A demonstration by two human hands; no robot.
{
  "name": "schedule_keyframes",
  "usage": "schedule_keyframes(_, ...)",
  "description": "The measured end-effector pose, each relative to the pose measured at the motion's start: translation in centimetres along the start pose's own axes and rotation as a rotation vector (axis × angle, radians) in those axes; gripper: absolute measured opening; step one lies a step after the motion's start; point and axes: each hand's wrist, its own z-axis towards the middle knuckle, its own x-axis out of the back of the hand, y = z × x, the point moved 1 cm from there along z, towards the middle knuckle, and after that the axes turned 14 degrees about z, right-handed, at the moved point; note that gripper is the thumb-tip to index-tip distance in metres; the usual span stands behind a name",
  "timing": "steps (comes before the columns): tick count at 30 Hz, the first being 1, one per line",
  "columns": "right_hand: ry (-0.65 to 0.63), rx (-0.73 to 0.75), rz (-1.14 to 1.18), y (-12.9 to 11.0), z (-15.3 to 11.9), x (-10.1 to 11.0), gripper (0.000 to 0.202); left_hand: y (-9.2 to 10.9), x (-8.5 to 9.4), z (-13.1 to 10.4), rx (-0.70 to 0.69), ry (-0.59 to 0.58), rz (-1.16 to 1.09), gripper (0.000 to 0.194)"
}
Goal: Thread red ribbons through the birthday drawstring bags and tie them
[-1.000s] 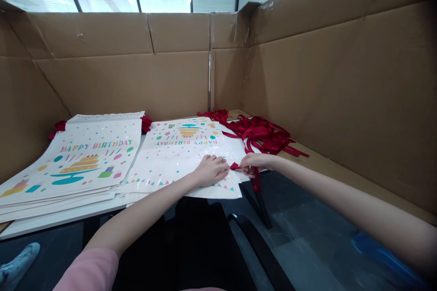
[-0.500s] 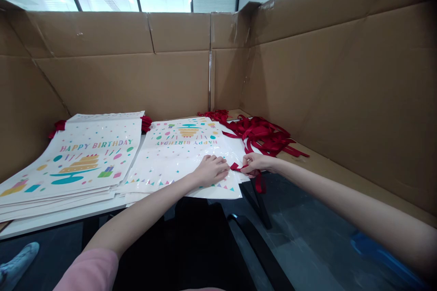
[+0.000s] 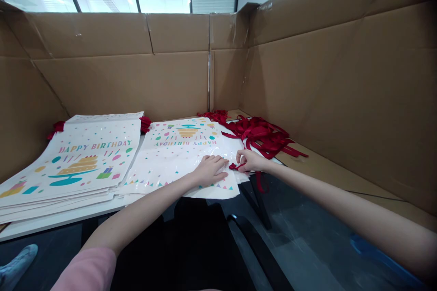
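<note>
My left hand (image 3: pixel 210 170) lies flat on a white printed sheet (image 3: pixel 167 157), fingers stretched out near its right edge. Birthday lettering and a cake show upside down on this sheet. Just right of it, my right hand (image 3: pixel 251 161) pinches a red ribbon (image 3: pixel 235 166) at the sheet's edge. The ribbon's tail hangs below the hand, over the table edge. Behind the right hand lies a tangled heap of red ribbons (image 3: pixel 261 134).
At the left is a stack of printed birthday sheets (image 3: pixel 92 145) with bunched red ribbon (image 3: pixel 145 124) at its top corners. Cardboard walls (image 3: pixel 126 82) enclose the table at the back and right. A dark chair (image 3: pixel 246 227) stands below the table edge.
My right hand has shifted slightly left and up, with its fingers now bent down over the ribbon. My left hand has stayed nearly in place on the sheet.
</note>
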Motion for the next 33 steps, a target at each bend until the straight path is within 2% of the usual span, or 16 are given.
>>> schedule_keyframes(5,0.034,0.047,-0.128,-1.4,-0.3,0.1,0.026,-0.3,0.1,0.3,-0.009,-0.046,-0.013,0.04)
schedule_keyframes(14,0.044,0.162,-0.26,-1.3,-0.4,0.1,0.022,0.3,0.3,0.7,0.083,-0.061,-0.034,0.043)
schedule_keyframes(29,0.088,0.216,-0.275,-2.1,0.9,-1.5,0.024,0.3,-0.5,0.7,0.077,-0.036,-0.016,0.041)
schedule_keyframes(33,0.129,0.228,-0.282,-2.1,1.2,-2.1,0.024,0.6,-0.6,0.5,0.029,-0.063,0.021,0.054)
